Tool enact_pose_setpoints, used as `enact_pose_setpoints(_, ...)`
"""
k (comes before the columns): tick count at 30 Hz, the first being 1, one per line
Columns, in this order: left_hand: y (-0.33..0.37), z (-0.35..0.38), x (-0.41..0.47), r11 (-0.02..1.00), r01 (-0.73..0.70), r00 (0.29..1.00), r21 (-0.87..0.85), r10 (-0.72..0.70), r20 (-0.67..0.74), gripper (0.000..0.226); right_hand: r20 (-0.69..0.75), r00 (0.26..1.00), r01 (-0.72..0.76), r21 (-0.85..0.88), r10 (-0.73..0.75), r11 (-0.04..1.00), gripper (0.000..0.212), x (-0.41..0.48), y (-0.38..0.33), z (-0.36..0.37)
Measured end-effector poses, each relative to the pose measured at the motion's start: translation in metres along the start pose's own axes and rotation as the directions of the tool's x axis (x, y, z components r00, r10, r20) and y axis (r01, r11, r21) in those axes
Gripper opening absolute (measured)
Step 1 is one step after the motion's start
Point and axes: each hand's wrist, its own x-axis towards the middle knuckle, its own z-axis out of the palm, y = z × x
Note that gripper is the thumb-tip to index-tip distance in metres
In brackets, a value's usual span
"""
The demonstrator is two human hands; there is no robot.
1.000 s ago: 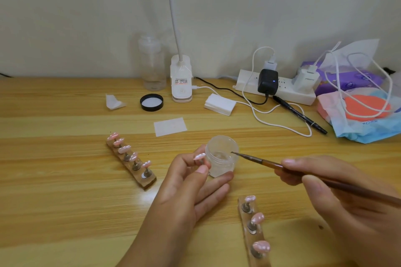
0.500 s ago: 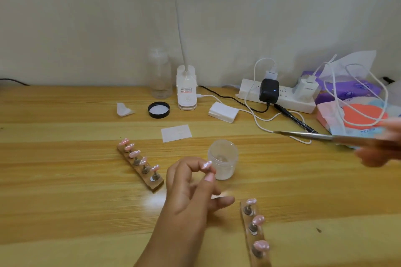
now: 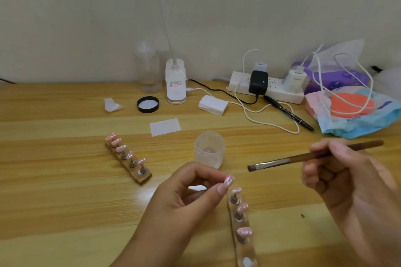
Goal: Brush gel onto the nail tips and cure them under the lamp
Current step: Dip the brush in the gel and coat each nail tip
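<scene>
My left hand (image 3: 186, 193) pinches a small pink nail tip (image 3: 229, 180) between thumb and forefinger, low in the middle. My right hand (image 3: 342, 182) grips a brown brush (image 3: 303, 158); its bristles point left, a short way to the right of the nail tip and apart from it. A clear gel jar (image 3: 209, 149) stands open on the table just behind the nail tip. One wooden holder (image 3: 128, 158) with several pink tips lies to the left. A second holder (image 3: 242, 225) with three tips lies below my left fingers. The white lamp base (image 3: 175, 81) stands at the back.
Behind are a clear bottle (image 3: 148, 67), a black lid (image 3: 148, 104), white pads (image 3: 213, 105), a paper square (image 3: 165, 127), a power strip (image 3: 267, 86) with chargers and white cables, a black pen (image 3: 288, 112) and plastic packets (image 3: 351, 108) at the right.
My left hand let go of the jar and kept the nail tip. My right hand swung the brush out to the right, then brought it back toward the tip. The view shifted slightly.
</scene>
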Motion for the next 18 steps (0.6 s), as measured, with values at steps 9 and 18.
enact_pose_setpoints(9,-0.0035,-0.0010,0.0003,0.999,0.009,0.999,0.036,-0.011,0.046,0.028,0.116,0.992,0.066,-0.168,-0.047,0.984,0.042,-0.0062,0.0048,0.0096)
enact_pose_setpoints(18,-0.0049,-0.0022,-0.0010,0.998,0.003,0.998,0.061,-0.007,0.062,0.028,0.050,0.998,0.036,-0.148,-0.029,0.988,0.017,-0.0070,0.0012,0.0107)
